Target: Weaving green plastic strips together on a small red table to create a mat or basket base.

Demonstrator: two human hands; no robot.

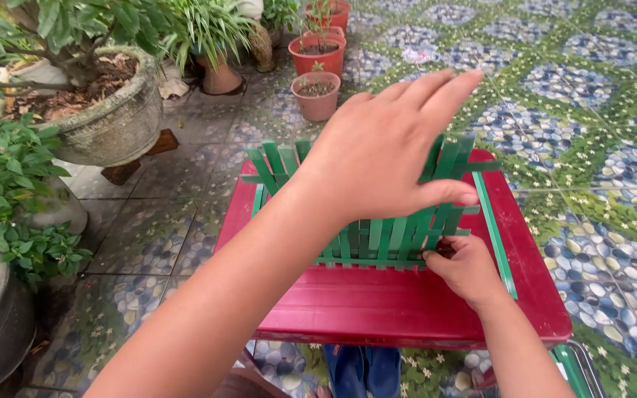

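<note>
A half-woven basket of flat green plastic strips [377, 236] stands on a small red table [377, 306]. My left hand [388, 151] reaches across it with fingers spread, pressing on the upright strips at the far right side. My right hand [466, 267] pinches the strips at the basket's near right corner. A single long green strip [497, 236] runs along the table's right side, partly under the basket.
Potted plants fill the left side: a big stone pot [116, 121], leafy shrubs [5, 199] and small terracotta pots [316, 94] behind the table. The floor is patterned pebble-look tile [599, 110]. Blue sandals [363, 372] lie below the table's front edge.
</note>
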